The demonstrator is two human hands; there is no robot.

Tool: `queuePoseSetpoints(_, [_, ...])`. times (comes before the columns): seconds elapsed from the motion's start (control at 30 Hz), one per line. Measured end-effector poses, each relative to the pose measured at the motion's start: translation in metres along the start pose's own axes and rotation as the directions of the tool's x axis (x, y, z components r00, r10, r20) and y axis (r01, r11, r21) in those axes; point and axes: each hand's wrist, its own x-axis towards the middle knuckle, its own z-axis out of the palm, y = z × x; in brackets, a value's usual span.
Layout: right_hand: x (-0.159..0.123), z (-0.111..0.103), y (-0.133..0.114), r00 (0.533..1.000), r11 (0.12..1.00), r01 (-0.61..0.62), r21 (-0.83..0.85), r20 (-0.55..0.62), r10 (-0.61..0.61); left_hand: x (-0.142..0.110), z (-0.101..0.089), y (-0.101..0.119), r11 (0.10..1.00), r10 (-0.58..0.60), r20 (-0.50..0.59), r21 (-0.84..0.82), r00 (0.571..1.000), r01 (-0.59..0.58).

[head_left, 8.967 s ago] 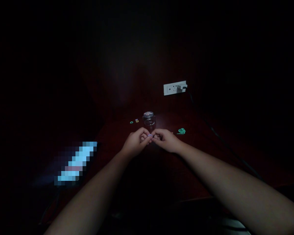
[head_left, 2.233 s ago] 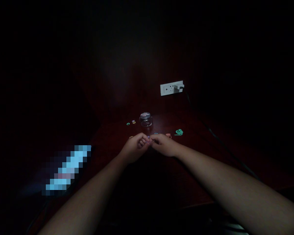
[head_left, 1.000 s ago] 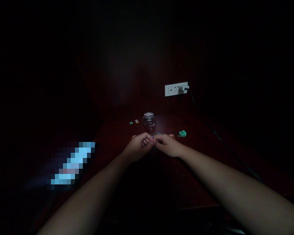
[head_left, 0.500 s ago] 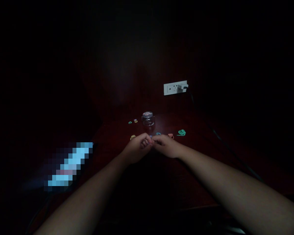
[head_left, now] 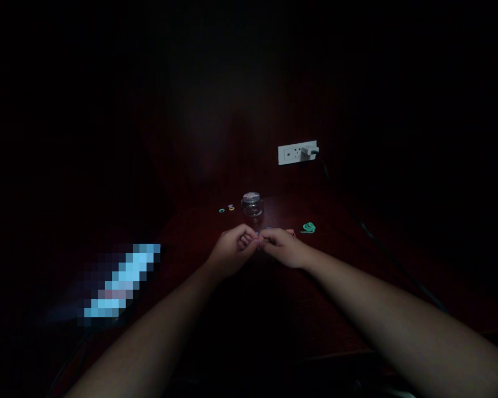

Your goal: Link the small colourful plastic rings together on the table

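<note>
My left hand [head_left: 233, 250] and my right hand [head_left: 283, 247] meet over the table with their fingertips pinched together. Something small and pinkish shows at the fingertips, too small and dim to name. Just beyond my right hand lie a coiled green cord-like loop [head_left: 309, 228] and a partly hidden orange loop [head_left: 291, 232]. A bit of blue peeks out behind the fingers. Farther back stands a clear jar [head_left: 252, 207] with its lid on. To its left are a small green ring [head_left: 221, 210] and a yellow ring [head_left: 231, 208], with a pale purple piece touching it.
The dark red table [head_left: 182, 226] runs back to a wall. On the wall is a white socket plate [head_left: 290, 154] with a plug [head_left: 310, 150] in it. A dark cable [head_left: 398, 268] crosses the right side. At left glows a pixelated screen [head_left: 122, 282].
The view has shifted slightly, so the scene sits a little lower. The hands stay together; the yellow loop beyond my left hand is now covered, and a pinkish bit shows between the fingertips.
</note>
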Motion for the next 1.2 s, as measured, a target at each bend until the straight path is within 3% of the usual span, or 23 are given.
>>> queuePoseSetpoints(1.2, [-0.002,-0.0032,0.0046,0.999,1.0,-0.009,-0.012,-0.041,0.008,0.0021,0.0015,-0.004,0.999,-0.04,0.022,-0.002,0.999,0.041])
